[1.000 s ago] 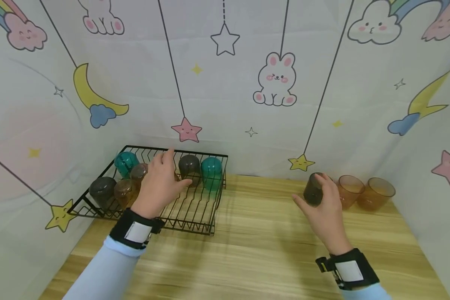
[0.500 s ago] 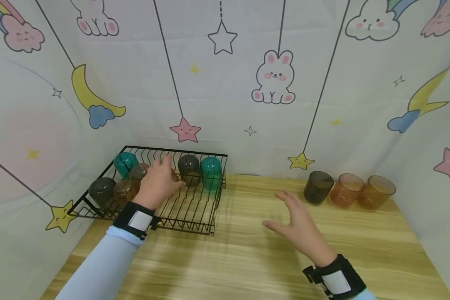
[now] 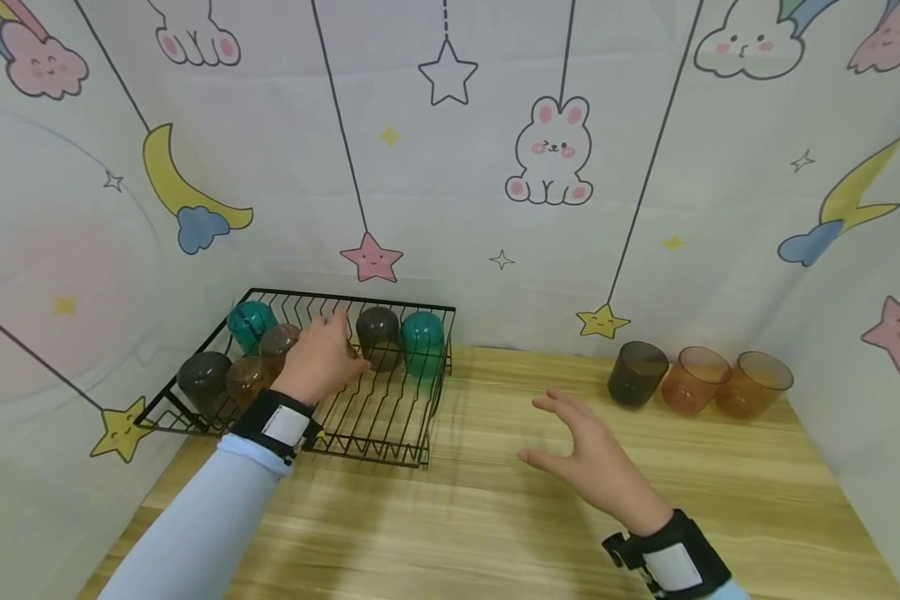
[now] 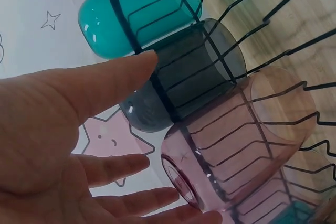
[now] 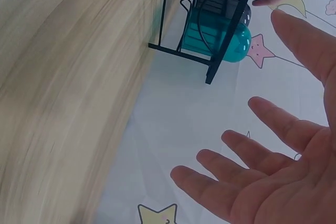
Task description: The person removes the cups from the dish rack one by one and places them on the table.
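Right hand (image 3: pixel 596 467) was round the gray cup (image 3: pixel 637 375) a second ago; now off it, grip wide, nothing in it. Cup stands upright on the tabletop (image 3: pixel 495 525), hand's one o'clock; placement looks done. Left hand (image 3: pixel 319 360) is over the rack (image 3: pixel 397 303), grip wide, contact unclear. Left wrist view shows the pink cup (image 4: pixel 231 132) by its fingers; head view mostly hides it.

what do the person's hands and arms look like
The left hand and right hand are bare. Each has a wide black wristband with a white rectangular patch and a small black fitting on its inner side. Pale blue sleeves show behind the wristbands, only a sliver on the right.
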Available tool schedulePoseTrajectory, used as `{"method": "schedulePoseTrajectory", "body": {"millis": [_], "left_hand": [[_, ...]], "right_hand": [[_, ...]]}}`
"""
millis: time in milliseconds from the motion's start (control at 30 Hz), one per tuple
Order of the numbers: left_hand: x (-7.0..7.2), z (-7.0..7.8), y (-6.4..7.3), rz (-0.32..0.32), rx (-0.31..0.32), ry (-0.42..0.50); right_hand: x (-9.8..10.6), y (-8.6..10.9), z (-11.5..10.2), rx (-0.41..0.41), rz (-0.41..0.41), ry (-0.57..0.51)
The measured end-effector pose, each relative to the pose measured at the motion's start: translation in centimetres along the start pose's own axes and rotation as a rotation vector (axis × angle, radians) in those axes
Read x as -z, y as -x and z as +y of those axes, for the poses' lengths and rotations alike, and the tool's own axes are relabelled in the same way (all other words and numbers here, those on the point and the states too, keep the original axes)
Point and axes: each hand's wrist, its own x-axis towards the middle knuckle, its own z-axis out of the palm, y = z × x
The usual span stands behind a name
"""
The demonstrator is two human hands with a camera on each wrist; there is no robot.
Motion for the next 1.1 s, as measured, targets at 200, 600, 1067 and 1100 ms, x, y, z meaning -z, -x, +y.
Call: {"method": "schedulePoseTrajectory", "body": {"millis": [200,600,1067,1100], "left_hand": [[0.0,-0.6,-0.4,-0.044,0.006,-0.006],[-0.5,-1.4,-0.7,0.026,-0.062,-0.082],[0.3,-1.0,-0.2,0.058,-0.083,-0.12],[0.5,-0.9,-0.1,0.052,-0.082,-0.119]], "right_hand": [[0.0,0.1,0.0,0.004,-0.011,0.001],[0.2,0.2,-0.3,-0.001,-0.009,-0.003],[1.0,0.1,-0.6,0.022,0.031,-0.017],[1.1,0.1,-0.7,0.024,0.034,-0.017]]}}
